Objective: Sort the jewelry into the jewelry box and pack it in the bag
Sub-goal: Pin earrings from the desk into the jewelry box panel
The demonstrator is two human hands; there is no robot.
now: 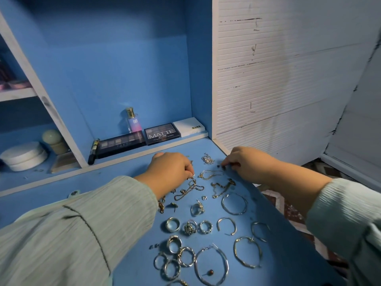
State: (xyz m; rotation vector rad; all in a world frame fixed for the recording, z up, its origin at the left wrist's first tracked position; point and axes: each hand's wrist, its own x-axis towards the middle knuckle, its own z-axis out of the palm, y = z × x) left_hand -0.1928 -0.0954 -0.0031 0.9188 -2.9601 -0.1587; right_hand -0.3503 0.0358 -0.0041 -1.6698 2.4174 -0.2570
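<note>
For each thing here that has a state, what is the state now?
Left hand: fingers curled, pinching a small jewelry piece.
Right hand: fingertips down on the blue table by a small dark stud.
Black MATTE eyeshadow palette: closed.
Gold-capped perfume bottle: upright, capped.
Round white box: lid on.

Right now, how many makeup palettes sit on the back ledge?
3, side by side: a long dark palette at left, the MATTE palette in the middle, a white palette at right. None looks hidden.
</note>
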